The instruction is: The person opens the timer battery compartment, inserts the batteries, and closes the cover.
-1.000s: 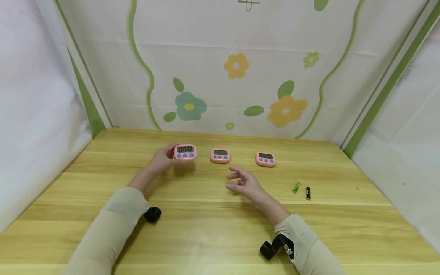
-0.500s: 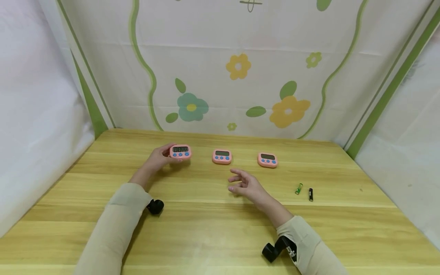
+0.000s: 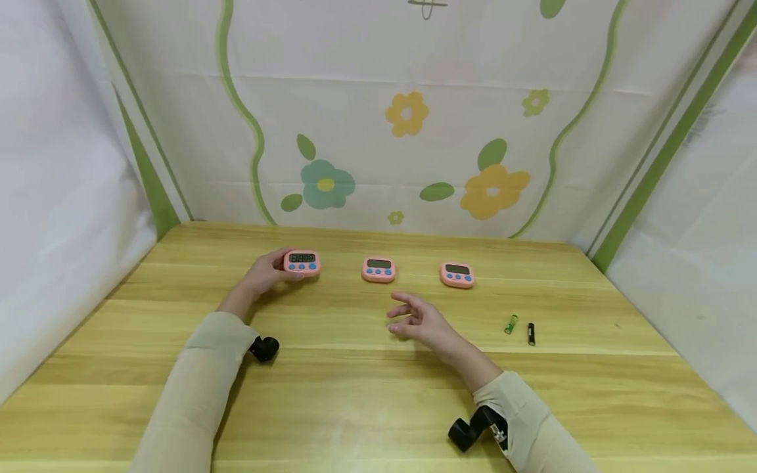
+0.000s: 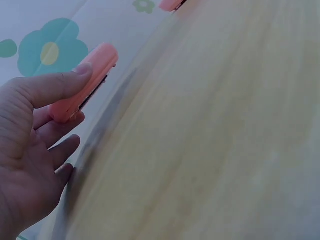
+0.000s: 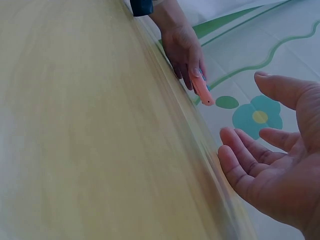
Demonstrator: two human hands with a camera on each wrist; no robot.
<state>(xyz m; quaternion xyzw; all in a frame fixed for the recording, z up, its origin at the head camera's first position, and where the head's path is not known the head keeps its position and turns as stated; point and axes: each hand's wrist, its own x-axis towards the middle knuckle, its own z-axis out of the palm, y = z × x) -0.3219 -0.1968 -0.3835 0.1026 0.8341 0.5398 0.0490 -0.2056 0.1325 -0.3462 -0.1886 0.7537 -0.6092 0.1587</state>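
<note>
Flower-printed white cloth (image 3: 343, 46) backs a wood-grain surface (image 3: 355, 407), over which the right hand (image 3: 426, 324) hangs, fingers (image 5: 236, 170) parted and loosely bent, while the left hand (image 3: 262, 273) pinches one pink digital timer (image 3: 302, 262) of three, the other two timers (image 3: 378, 269) lying to its right, then one green battery (image 3: 511, 324) and one black battery (image 3: 531, 334).

Small fabric-walled booth: wood-grain surface (image 3: 355, 401) backed by a floral-print cloth (image 3: 355, 131), white sheets (image 3: 53, 197) hanging on both sides. Can't tell what building it's in.

Left wrist view crops one pink timer (image 4: 172, 4)
</note>
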